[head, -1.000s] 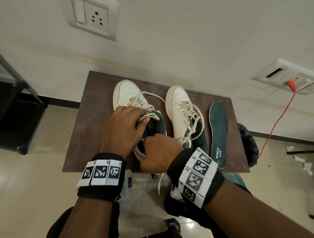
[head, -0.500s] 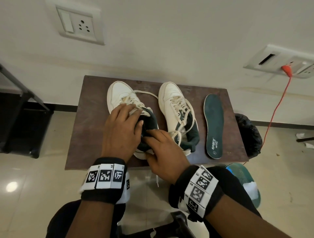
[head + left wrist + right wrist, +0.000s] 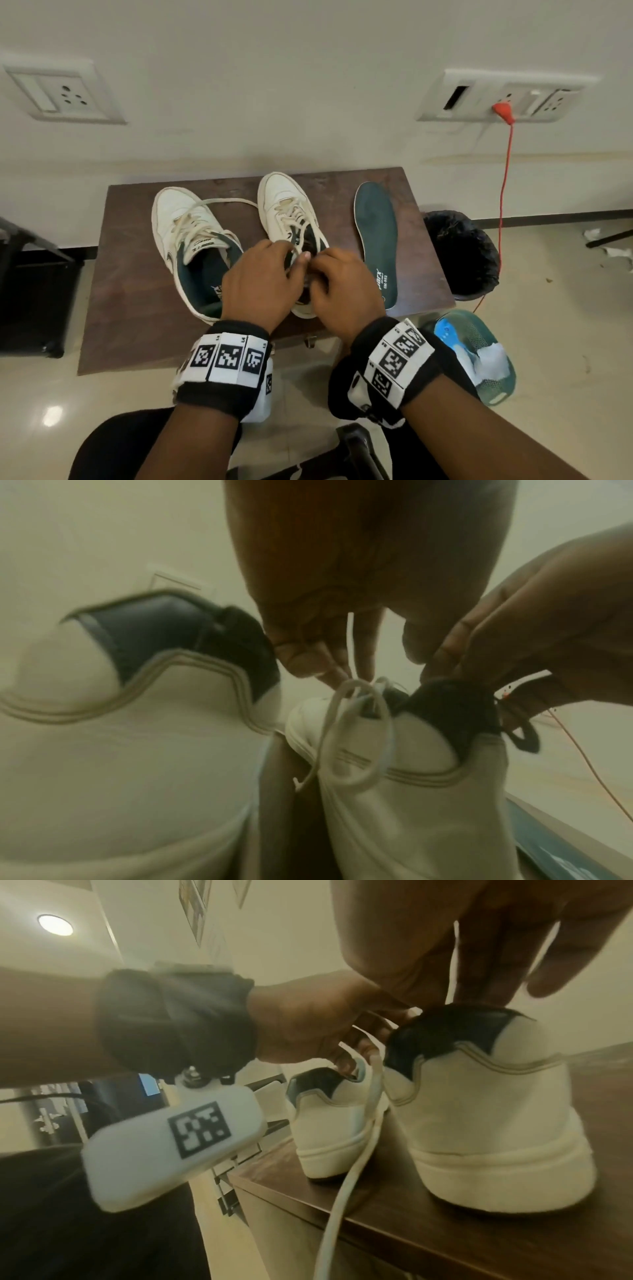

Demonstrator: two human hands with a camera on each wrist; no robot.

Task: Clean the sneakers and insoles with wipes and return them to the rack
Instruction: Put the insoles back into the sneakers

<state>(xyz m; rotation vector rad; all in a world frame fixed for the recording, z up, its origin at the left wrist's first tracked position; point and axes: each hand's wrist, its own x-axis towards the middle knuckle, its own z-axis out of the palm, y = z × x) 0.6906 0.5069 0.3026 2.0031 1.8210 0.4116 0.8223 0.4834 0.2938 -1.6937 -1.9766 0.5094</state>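
Two white sneakers with dark green lining stand side by side on a brown table (image 3: 130,291). The left sneaker (image 3: 186,222) stands free, with a green insole inside it. Both hands are over the mouth of the right sneaker (image 3: 284,202). My left hand (image 3: 291,255) pinches its cream lace (image 3: 349,631) near the tongue. My right hand (image 3: 315,263) grips the dark heel collar (image 3: 445,1031) from above. A loose green insole (image 3: 376,236) lies flat to the right of the right sneaker. The inside of the right sneaker is hidden by the hands.
A black-lined bin (image 3: 460,253) stands on the floor at the table's right end. A teal wipes pack (image 3: 479,359) with a white wipe sticking out lies on the floor beside my right wrist. A red cable (image 3: 505,192) hangs from a wall socket. A dark rack (image 3: 30,291) stands at left.
Both hands have let go of the left sneaker and moved right onto the right sneaker. The left sneaker now stands alone with its insole inside.
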